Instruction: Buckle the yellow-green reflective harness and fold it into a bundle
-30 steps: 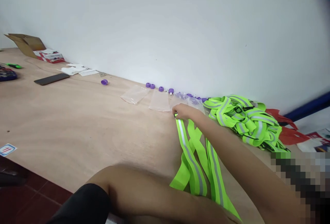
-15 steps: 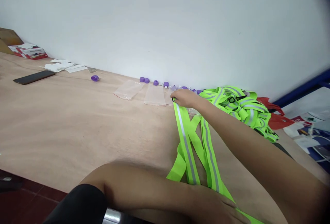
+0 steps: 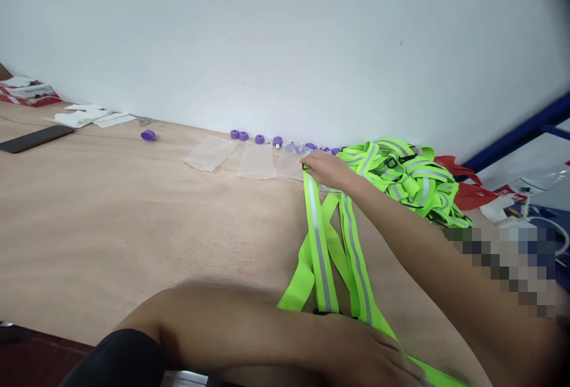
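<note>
- Where the worktop (image 3: pixel 111 227) runs back to the white wall (image 3: pixel 285 37), lies long and bare across its left and middle: wide open room there, front edge cutting across the lower left corner.
- Stretched on the right half, a neon green reflective strap (image 3: pixel 317 238), long axis running from the near edge straight away toward the wall, grey stripe facing up, far end pointing at the wall.
- Beside it, a second length of the same strap fanning slightly to the right, with a loop folding off to the left near the front.
- Pressed on the far end, the right hand (image 3: pixel 327 168): fingers curled down and pinching the strap tip, arm reaching across from the lower right.
- Laid flat over the near end, the left hand (image 3: pixel 369 354), palm down, fingers spread rather than closed, holding the strap against the worktop by the front edge.
- Just right of the far end, a heap of green straps (image 3: pixel 401 176), close to the right hand, with a red bag (image 3: pixel 463 188) behind it.
- Just left of the far end, clear plastic bags (image 3: pixel 231 158) lying flat, touching or nearly touching the strap tip; cannot tell which.
- Along the wall foot, small purple caps (image 3: pixel 249 136) in a loose row, one more (image 3: pixel 148 135) apart to the left.
- Far left, a dark phone (image 3: pixel 31 138) and white papers (image 3: pixel 89 117), well apart from both hands.
</note>
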Motion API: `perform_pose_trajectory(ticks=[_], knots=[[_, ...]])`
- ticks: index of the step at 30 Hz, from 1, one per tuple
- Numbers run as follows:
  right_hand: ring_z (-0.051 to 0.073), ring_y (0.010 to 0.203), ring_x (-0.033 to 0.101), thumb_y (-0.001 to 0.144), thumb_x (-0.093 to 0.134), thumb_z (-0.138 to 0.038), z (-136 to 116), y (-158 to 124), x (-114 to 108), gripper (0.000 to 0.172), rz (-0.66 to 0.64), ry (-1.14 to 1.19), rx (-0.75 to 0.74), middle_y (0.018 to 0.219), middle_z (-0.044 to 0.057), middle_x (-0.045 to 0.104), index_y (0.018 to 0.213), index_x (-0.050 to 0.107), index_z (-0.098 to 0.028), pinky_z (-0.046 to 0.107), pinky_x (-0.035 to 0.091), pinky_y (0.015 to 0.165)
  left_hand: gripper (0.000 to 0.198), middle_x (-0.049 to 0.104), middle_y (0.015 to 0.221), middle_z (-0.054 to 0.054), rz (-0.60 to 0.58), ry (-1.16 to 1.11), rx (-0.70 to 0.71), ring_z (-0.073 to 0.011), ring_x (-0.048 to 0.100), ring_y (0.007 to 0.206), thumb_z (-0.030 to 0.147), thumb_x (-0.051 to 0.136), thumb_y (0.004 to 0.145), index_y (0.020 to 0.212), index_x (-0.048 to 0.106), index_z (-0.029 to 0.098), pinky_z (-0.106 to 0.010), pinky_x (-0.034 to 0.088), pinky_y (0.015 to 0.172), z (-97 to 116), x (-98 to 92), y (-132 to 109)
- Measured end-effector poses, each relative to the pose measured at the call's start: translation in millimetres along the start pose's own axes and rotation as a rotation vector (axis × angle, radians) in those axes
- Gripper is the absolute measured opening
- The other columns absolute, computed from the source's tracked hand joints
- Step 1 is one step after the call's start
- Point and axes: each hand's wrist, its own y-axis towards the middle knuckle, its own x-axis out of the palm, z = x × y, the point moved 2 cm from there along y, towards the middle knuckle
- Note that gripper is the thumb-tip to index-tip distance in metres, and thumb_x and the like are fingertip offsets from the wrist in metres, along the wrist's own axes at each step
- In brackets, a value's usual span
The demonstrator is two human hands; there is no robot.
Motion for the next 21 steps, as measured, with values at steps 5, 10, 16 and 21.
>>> perform_pose_trajectory(ticks=[5,10,16,21], knots=[[0.028,0.109,0.062,0.097,0.051,-0.02,-1,6,1,0.028,-0.002,0.079,0.016,0.117,0.011,0.07,0.122,0.064,-0.019,0.033,0.045,0.078,0.038,0.057,0.143,-0.005,0.037,0.01,-0.031,-0.0237,0.049,0.138,0.024,0.051,0.092,0.124,0.071,0.02,-0.03,0.032,0.119,6,-9.0,-3],[0.027,0.109,0.062,0.095,0.052,-0.017,0,11,-1,0.031,0.017,0.141,0.016,0.12,0.011,0.069,0.125,0.061,-0.019,0.033,0.045,0.08,0.042,0.06,0.139,-0.011,-0.003,-0.107,0.008,-0.0263,0.054,0.133,0.031,0.058,0.09,0.126,0.069,0.012,-0.027,0.034,0.117,3,-12.5,2],[0.027,0.109,0.06,0.096,0.051,-0.016,-7,22,2,0.032,0.015,0.168,-0.007,0.121,0.013,0.068,0.127,0.06,-0.017,0.032,0.043,0.081,0.046,0.063,0.135,-0.011,0.018,-0.31,-0.012,-0.0225,0.055,0.132,0.021,0.064,0.081,0.125,0.066,0.009,-0.023,0.033,0.115,-6,-3.9,8],[0.027,0.11,0.058,0.094,0.05,-0.01,-14,32,9,0.033,0.043,0.131,-0.035,0.116,0.014,0.067,0.125,0.06,-0.014,0.033,0.041,0.083,0.035,0.064,0.132,-0.011,0.046,-0.507,0.004,-0.0237,0.055,0.132,0.03,0.066,0.083,0.111,0.072,0.01,-0.022,0.035,0.114,-15,0.9,10]])
